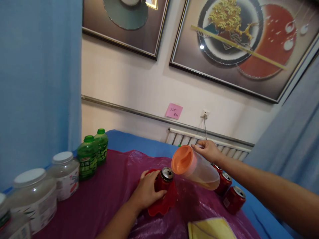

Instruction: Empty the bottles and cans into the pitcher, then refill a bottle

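Observation:
My left hand (149, 189) is wrapped round an opened red drink can (163, 181), which is upright with its top toward me. Under the can lies a red dish with a wavy rim (158, 209). My right hand (208, 151) grips a clear plastic pitcher (203, 176) from behind; its handle is hidden. The pitcher is tipped on its side, its orange lid (183, 160) facing left, close to the can's top. A little yellowish liquid shows along the pitcher's lower side. No stream between the pitcher and the can is visible.
More red cans (234, 199) stand at the right. A yellow cloth (211, 228) lies at the front. Green bottles (87, 157) and clear jars with white lids (33, 199) line the left side. Purple plastic sheeting (109, 189) covers the blue table; a radiator (234, 152) is behind.

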`<state>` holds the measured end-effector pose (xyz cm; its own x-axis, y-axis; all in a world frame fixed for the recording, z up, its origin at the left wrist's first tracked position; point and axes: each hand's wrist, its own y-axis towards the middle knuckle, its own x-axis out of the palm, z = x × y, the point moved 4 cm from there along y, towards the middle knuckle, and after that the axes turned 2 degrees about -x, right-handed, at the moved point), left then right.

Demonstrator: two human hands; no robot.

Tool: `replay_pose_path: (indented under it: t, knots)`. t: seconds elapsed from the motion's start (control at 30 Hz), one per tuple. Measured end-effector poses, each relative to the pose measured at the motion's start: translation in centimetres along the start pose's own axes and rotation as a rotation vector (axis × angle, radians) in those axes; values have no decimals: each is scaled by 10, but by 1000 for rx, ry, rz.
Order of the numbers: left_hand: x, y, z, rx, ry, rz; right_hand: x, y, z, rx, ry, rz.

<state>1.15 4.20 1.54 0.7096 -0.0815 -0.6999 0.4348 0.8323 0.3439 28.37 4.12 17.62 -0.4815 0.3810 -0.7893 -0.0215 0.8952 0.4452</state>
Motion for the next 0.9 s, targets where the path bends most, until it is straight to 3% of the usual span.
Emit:
replay_pose_path:
  t: [0.9]
  knots:
    - [2, 0, -1, 6, -7, -14, -4, -3, -1, -17, -3, 24]
